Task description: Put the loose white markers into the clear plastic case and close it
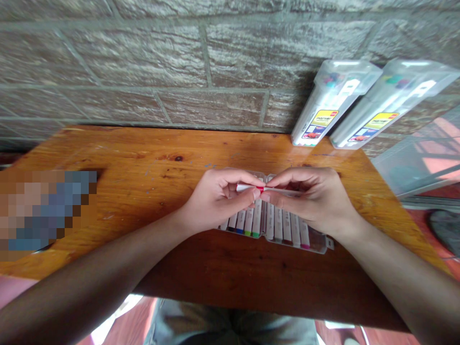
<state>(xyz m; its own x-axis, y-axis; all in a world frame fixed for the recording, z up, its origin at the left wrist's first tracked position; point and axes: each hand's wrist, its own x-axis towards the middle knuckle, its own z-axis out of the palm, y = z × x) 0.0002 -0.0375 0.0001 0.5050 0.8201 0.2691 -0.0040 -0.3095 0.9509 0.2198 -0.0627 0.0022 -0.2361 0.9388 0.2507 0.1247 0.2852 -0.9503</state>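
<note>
Between my two hands lies a white marker [245, 188] with a red band near its middle, held level above an open clear marker case [318, 243]. Thumb and fingertips of my left hand [220, 196] pinch its left end, close to the red band. On the other side, my right hand [308, 195] grips the right part, mostly covered by the fingers. Below, the case holds several white markers [286, 225] in rows, with coloured ends in blue, green and magenta among others. My hands hide the upper part of the case.
Two closed clear marker cases [319, 112] with yellow labels stand upright at the back right, against the stone-block wall [215, 105]. A pixelated patch [53, 211] covers something at the left of the wooden table [151, 163]. A dark object [445, 232] is on the floor, right.
</note>
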